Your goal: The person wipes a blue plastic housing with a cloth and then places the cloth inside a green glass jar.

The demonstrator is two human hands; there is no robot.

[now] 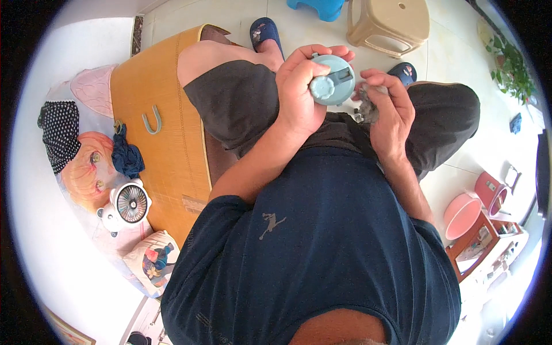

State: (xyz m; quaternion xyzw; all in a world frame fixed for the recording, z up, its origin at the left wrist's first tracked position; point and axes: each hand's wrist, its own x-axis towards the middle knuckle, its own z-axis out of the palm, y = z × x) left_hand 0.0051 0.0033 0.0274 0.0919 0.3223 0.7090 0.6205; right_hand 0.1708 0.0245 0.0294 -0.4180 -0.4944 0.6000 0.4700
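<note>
The left hand (300,95) holds a round pale-blue lid (335,87) by its left side, its dark strip (341,76) slanting up rightward, while just right and slightly lower the right hand (393,106) pinches a crumpled grey wad (367,106).

left hand (298,95): round pale-blue piece (333,81) | right hand (394,110): grey wad (370,104) | leftward: white fan (131,204)

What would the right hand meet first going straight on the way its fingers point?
Most likely the round blue-green lid in the left hand, just left of the right hand; the depth between them is unclear.
</note>
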